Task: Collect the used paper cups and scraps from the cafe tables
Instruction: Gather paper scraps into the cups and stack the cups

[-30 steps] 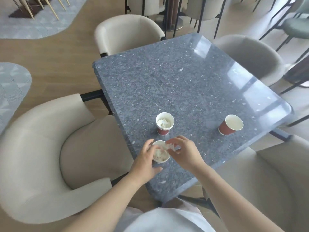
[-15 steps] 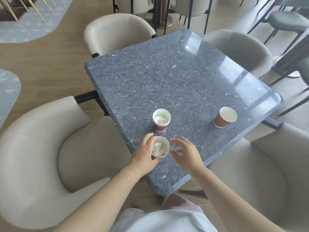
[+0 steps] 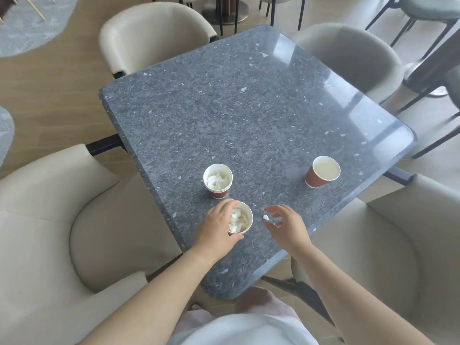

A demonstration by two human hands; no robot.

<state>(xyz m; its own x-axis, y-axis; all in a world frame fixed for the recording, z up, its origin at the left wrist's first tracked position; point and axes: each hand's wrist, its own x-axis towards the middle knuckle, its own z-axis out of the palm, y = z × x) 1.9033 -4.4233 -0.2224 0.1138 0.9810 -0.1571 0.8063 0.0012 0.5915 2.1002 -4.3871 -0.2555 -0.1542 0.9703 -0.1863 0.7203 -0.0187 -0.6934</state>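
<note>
Grey speckled stone forms the square tabletop [image 3: 249,108], which carries three red paper cups with white insides. The nearest cup [image 3: 251,216] stands just inside the near-left edge, not far from the near corner, and the left hand [image 3: 215,226] grips it from the left, fingers curled over the rim and thumb against the near side. Crumpled white paper [image 3: 236,220] fills this cup. Just beyond it, toward the middle of the tabletop and apart from the hand, a second cup [image 3: 219,194] stands upright with more wadded white paper [image 3: 217,181] inside. The third cup [image 3: 316,180] stands well apart from both, close to the near-right edge and toward the right corner, and looks empty. The right hand [image 3: 286,224] hovers low over the tabletop just right of the nearest cup, its fingertips drawn together on a small white scrap [image 3: 265,217]; the fingers are blurred, so the exact pinch is hard to read. Cream upholstered armchairs [image 3: 62,220] stand around all four sides of the tabletop, over a pale wood floor [image 3: 49,83].
</note>
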